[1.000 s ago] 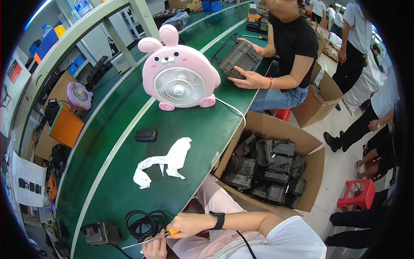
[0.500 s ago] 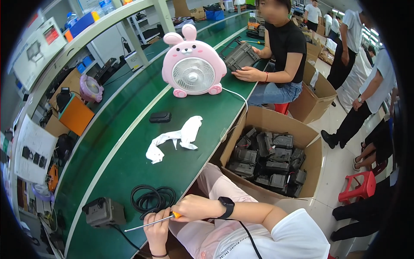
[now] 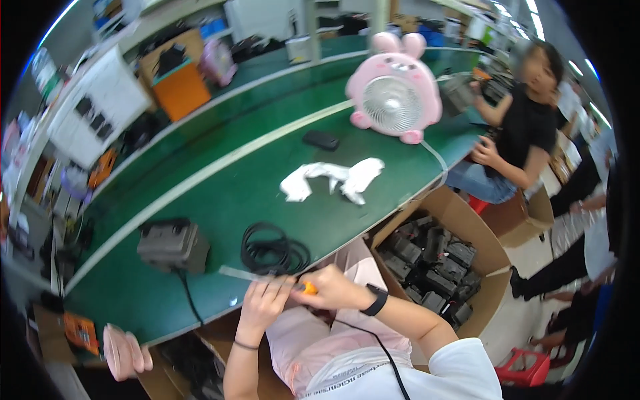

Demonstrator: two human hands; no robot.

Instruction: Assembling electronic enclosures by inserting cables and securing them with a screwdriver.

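Note:
My right hand (image 3: 331, 287) is closed around the yellow-orange handle of a screwdriver (image 3: 307, 288). Its blurred metal shaft points left, across the fingers of my left hand (image 3: 262, 303). Those fingers are bent together beside the handle, and what they grip, if anything, is hidden. Just beyond both hands lies a coiled black cable (image 3: 270, 248) on the green table (image 3: 247, 190). To the left stands a dark grey box-shaped device (image 3: 175, 245) with a cable hanging over the table edge. Another black cable (image 3: 373, 340) runs across my lap.
Further along the table are crumpled white cloth or paper (image 3: 333, 175), a small black case (image 3: 321, 139) and a pink rabbit-shaped fan (image 3: 395, 93). A carton (image 3: 490, 313) of grey devices stands at right, near a seated co-worker (image 3: 527, 127). Pink slippers (image 3: 123, 350) show at lower left.
My view has swung left, so the table and its objects appear shifted right. The screwdriver stays in my right hand. The co-worker's hands have moved apart, one staying by the grey device.

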